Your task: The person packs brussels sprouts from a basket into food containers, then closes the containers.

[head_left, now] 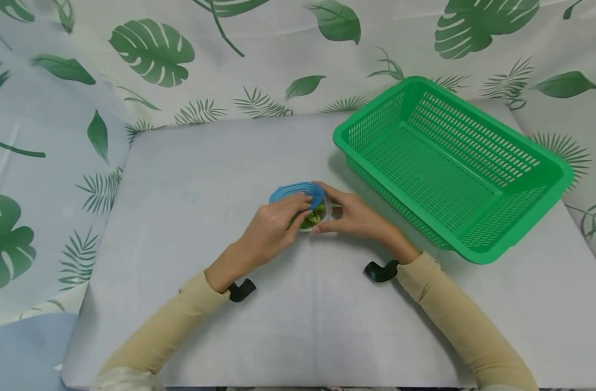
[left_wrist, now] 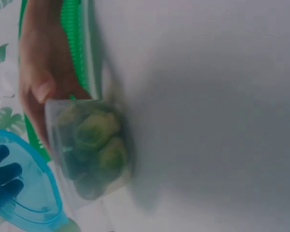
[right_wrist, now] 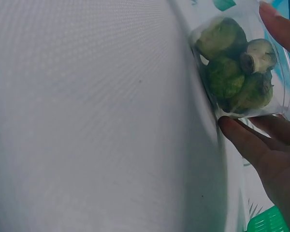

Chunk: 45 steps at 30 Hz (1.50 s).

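A small clear plastic container (right_wrist: 282,89) stands on the table, holding several Brussels sprouts (right_wrist: 224,77). My right hand (head_left: 360,215) grips its right side, thumb at the near side and fingers around the far side. The blue lid (head_left: 287,191) is tilted up over the container's left part, so the sprouts show beneath its near edge. My left hand (head_left: 268,228) holds this lid, fingers lying over its top. Through the translucent lid, the left wrist view shows those fingers (left_wrist: 7,176) as dark shapes.
A large green plastic basket (head_left: 427,163) with slotted walls stands at the back right, just beyond my right hand. The white-covered table (head_left: 195,163) meets leaf-patterned cloth (head_left: 258,60) at the back and sides. Black wrist mounts (head_left: 382,271) stick out beneath both cuffs.
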{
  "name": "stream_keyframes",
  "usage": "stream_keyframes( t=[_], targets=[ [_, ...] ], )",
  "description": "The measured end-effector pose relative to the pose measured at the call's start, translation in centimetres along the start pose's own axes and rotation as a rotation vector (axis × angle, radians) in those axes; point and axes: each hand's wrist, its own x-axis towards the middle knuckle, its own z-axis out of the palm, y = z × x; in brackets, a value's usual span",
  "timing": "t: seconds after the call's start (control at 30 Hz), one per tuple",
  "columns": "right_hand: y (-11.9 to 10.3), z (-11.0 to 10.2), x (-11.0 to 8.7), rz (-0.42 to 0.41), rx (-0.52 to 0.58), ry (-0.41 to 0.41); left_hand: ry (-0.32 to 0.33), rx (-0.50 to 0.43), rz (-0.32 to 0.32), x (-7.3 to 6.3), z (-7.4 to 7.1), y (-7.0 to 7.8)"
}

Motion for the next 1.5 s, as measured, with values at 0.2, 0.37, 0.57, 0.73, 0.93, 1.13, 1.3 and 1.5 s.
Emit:
stream_keyframes(
  t=[0.2, 0.37, 0.57, 0.73, 0.93, 1.13, 1.3, 1.5],
  targets=[
    [0.0, 0.1, -0.2, 0.009, -0.019, 0.005, 0.045, 0.068, 0.074, -0.8, 1.9, 0.1],
    [0.0, 0.1, -0.3, -0.012, 0.005, 0.004, 0.043, 0.092, 0.088, -1.3, 3.2, 0.2],
    [0.1, -0.4, -0.4, 0.003, 0.029, -0.059, 0.01, 0.077, 0.063, -1.8, 3.7, 0.2],
    [0.0, -1.0, -0.4, 0.055, 0.088, -0.098, 0.001, 0.036, 0.043, -2.1, 3.7, 0.1],
    [-0.8, -0.9, -0.3, 0.085, 0.044, -0.017, -0.009, -0.046, 0.007, -2.4, 3.4, -0.1],
    [-1.5, -0.6, -0.2, 0.114, 0.051, 0.025, 0.098, -0.223, -0.147, -2.1, 2.5, -1.5],
    [-1.9, -0.3, -0.1, 0.139, 0.066, 0.074, 0.066, -0.234, -0.444, -1.9, 1.1, -3.4],
    [-2.1, 0.1, -0.1, 0.237, 0.051, 0.16, -0.211, -0.614, -0.951, -1.7, -0.6, -4.2]
  ],
)
